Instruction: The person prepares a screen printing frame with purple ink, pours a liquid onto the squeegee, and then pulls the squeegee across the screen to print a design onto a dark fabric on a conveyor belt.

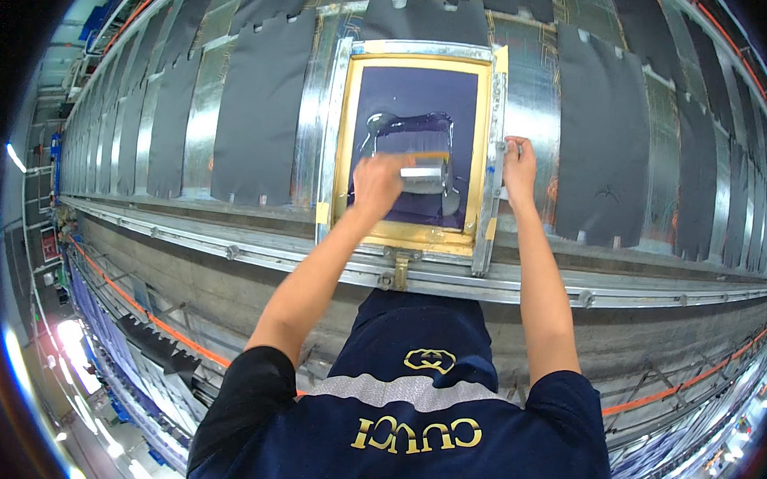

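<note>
The left hand (pixel 377 186) was closed around a metal squeegee (pixel 427 172), which lay over the dark mesh (pixel 420 89) inside a yellow-edged screen frame (pixel 481 171). Glossy wet ink (pixel 414 121) lay on the mesh about the tool. The right hand (pixel 519 170) was at the outer side of the metal rail (pixel 497 116) right of the frame, fingers curled; whether it gripped the rail could not be told. The frame sat on a long table (pixel 529 117) among dark fabric panels (pixel 602 142). The step in hand was judged to be spreading ink with the squeegee. In the inspector's judgement, the next move called for even blade pressure and a steady frame.
</note>
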`<move>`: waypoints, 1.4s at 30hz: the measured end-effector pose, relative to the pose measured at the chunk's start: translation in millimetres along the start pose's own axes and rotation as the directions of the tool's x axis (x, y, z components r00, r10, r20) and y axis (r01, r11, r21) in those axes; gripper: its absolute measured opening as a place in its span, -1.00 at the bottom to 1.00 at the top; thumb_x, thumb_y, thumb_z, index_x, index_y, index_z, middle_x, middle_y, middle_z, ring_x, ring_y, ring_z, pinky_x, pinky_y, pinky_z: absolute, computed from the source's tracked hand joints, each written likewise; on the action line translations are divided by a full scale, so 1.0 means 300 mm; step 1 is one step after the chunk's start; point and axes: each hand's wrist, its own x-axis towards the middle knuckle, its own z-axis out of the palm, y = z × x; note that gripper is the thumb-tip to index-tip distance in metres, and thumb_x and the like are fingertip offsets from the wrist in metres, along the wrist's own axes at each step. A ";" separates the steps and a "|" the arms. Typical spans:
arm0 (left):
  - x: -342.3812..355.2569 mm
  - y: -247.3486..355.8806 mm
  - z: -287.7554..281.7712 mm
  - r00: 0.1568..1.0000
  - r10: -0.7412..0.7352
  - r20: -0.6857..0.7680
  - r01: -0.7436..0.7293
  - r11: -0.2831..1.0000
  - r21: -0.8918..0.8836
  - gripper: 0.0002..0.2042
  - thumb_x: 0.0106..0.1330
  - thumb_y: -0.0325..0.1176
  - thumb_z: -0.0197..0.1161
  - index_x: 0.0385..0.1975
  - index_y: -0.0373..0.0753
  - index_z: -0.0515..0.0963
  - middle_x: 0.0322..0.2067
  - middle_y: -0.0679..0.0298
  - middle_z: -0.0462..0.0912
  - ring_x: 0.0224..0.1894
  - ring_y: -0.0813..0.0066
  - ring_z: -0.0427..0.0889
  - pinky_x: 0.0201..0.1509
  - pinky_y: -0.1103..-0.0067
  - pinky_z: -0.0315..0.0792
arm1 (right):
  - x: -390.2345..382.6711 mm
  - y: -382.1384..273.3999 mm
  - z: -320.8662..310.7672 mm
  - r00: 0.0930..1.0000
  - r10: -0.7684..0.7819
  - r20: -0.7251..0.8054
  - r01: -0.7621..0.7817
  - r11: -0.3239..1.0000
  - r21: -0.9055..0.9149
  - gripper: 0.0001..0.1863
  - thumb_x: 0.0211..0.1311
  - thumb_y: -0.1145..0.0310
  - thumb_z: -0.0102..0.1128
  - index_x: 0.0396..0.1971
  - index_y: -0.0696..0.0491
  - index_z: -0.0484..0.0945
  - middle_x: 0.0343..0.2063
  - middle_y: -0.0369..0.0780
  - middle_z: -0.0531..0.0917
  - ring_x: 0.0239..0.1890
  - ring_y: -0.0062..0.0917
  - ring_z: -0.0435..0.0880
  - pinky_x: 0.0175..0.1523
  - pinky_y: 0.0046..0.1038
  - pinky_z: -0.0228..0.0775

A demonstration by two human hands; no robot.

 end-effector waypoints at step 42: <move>-0.513 -1.197 -0.815 0.933 0.203 0.296 -0.231 0.971 0.062 -0.52 0.08 -0.56 0.28 0.07 -0.11 0.67 0.00 0.32 0.71 -0.01 0.20 0.62 -0.05 0.27 0.45 | -0.574 -0.446 1.318 0.961 -0.274 -0.035 0.262 0.944 -0.200 -0.61 0.51 0.10 0.16 0.16 0.00 0.58 -0.14 0.03 0.69 -0.08 -0.07 0.65 0.12 -0.14 0.46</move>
